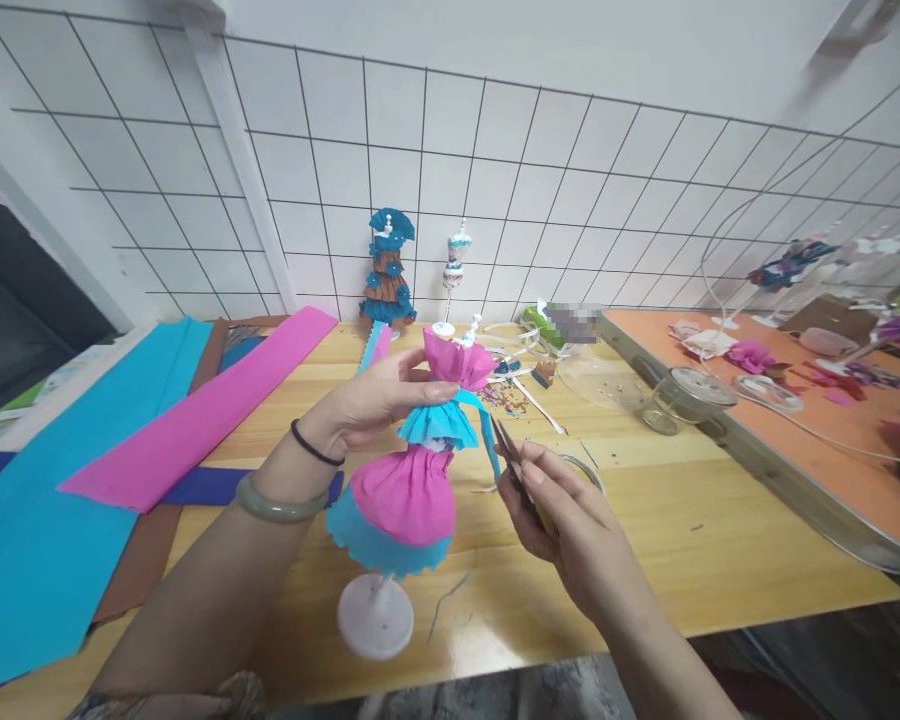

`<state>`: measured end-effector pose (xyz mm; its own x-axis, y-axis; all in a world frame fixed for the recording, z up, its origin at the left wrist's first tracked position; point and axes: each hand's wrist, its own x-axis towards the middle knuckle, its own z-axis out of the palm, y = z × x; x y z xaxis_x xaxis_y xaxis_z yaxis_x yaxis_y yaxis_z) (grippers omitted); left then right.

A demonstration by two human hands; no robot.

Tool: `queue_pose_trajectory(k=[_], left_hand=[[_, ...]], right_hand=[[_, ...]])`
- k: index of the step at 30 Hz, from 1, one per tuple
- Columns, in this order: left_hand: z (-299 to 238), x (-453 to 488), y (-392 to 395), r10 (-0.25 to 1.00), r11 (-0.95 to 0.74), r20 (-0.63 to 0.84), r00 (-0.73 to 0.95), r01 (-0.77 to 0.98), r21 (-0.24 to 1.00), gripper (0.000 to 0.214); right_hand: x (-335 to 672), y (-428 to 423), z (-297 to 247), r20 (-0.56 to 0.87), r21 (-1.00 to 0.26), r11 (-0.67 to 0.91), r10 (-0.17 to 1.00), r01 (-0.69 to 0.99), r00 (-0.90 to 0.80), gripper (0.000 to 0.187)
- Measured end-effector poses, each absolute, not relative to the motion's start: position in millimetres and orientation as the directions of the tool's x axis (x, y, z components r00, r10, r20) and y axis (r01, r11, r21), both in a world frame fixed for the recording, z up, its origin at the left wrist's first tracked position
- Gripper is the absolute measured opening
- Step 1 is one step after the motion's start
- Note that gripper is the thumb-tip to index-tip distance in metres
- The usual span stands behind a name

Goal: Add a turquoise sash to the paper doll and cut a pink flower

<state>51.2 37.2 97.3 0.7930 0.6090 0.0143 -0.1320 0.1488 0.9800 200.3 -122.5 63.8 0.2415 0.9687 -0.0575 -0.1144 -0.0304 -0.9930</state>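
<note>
A small dress form (pixel 376 615) on a round white base leans in front of me, dressed in a pink and blue crepe paper dress (pixel 409 495). My left hand (pixel 390 395) is closed around its upper part, at the pink collar and the blue ruffle. From the waist of the collar a narrow blue paper strip (pixel 487 440) hangs to the right. My right hand (pixel 559 500) grips scissors (pixel 521 470), their blades pointing up toward the strip. Whether the blades touch the strip I cannot tell.
Blue, pink and brown crepe paper sheets (pixel 52 510) lie at the left. Two more dress forms, one in a blue and brown dress (pixel 387 270), stand by the tiled wall. Paper scraps, white ribbon (pixel 538 402) and a clear spool (pixel 694 390) lie behind; an orange board (pixel 817 440) is at right.
</note>
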Motion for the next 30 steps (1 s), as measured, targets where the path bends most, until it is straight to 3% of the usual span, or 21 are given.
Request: queue_pose_trajectory(k=[3, 6, 8, 11, 19, 22, 24, 27, 30], left_hand=[[96.4, 50.8, 35.9, 0.574, 0.255, -0.012, 0.819, -0.166, 0.953, 0.036], [96.4, 51.2, 32.5, 0.497, 0.366, -0.062, 0.865, -0.145, 0.919, 0.029], [96.2, 53.0, 29.8, 0.459, 0.423, -0.088, 0.884, -0.131, 0.897, 0.031], [94.7, 58.7, 25.4, 0.456, 0.467, -0.109, 0.883, -0.133, 0.874, 0.034], [84.5, 72.4, 17.1, 0.593, 0.317, -0.078, 0.801, -0.143, 0.937, 0.042], [84.3, 72.2, 16.0, 0.648, 0.237, -0.05, 0.76, -0.139, 0.961, 0.048], [86.5, 71.3, 15.3, 0.697, 0.18, -0.017, 0.717, -0.152, 0.972, 0.052], [91.2, 70.2, 14.1, 0.753, 0.069, 0.082, 0.653, -0.202, 0.977, 0.054], [96.0, 70.0, 11.9, 0.763, -0.065, 0.22, 0.608, -0.266, 0.962, 0.054]], right_hand=[[209.4, -128.0, 64.5, 0.168, -0.963, 0.082, 0.928, 0.258, 0.334, 0.026], [222.8, -130.3, 69.1, 0.426, -0.754, 0.208, 0.877, 0.623, 0.222, 0.025], [230.5, -131.5, 72.4, 0.526, -0.58, 0.279, 0.845, 0.766, 0.091, 0.028], [233.2, -134.2, 72.4, 0.602, -0.426, 0.302, 0.798, 0.853, 0.018, 0.034], [213.7, -131.5, 42.4, 0.64, -0.408, 0.236, 0.763, 0.882, 0.092, 0.048], [210.1, -131.4, 38.1, 0.62, -0.483, 0.225, 0.77, 0.846, 0.149, 0.049], [207.6, -133.2, 40.7, 0.574, -0.629, 0.234, 0.782, 0.742, 0.241, 0.046], [203.0, -135.9, 50.3, 0.297, -0.929, 0.162, 0.862, 0.332, 0.411, 0.037], [199.1, -134.9, 59.6, -0.002, -0.987, 0.059, 0.929, -0.152, 0.369, 0.032]])
